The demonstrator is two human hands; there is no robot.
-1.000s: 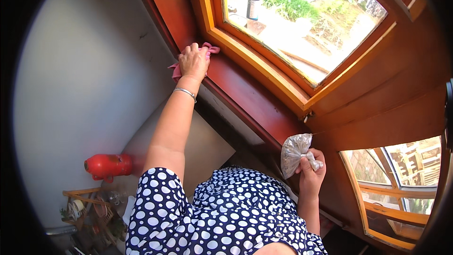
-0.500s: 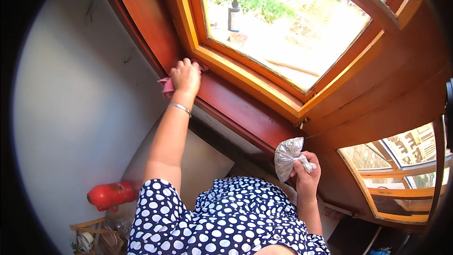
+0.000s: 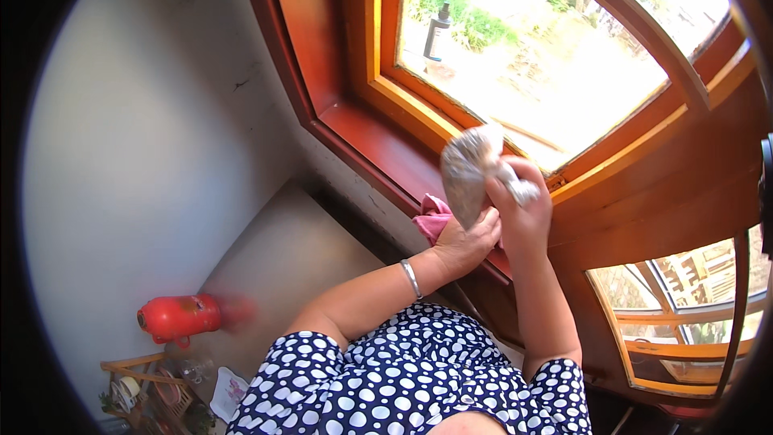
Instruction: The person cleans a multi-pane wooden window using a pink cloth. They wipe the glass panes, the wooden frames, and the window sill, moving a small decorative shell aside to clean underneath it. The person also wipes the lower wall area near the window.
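My left hand [image 3: 465, 245], with a silver bangle at the wrist, is closed on a pink cloth [image 3: 432, 220] and presses it against the reddish-brown window sill [image 3: 377, 145]. Just above it, my right hand [image 3: 525, 208] pinches the knotted neck of a clear plastic bag [image 3: 465, 176]. The bag fans out to the left, blurred, and what it contains cannot be made out. It overlaps part of my left hand and the sill from here. The right hand is close to the lower corner of the orange-brown window frame [image 3: 435, 117].
Behind the glass stands a dark pump bottle [image 3: 436, 35]. A red thermos flask [image 3: 181, 316] is at the lower left on a grey surface [image 3: 282, 250], near a wooden rack [image 3: 149, 387] with dishes. At right is another window [image 3: 684, 314]; a pale wall [image 3: 161, 129] fills the left.
My left hand has slid the pink cloth along the sill from the far left corner toward the right. My right hand has risen with the bag, up and slightly left, over the left hand.
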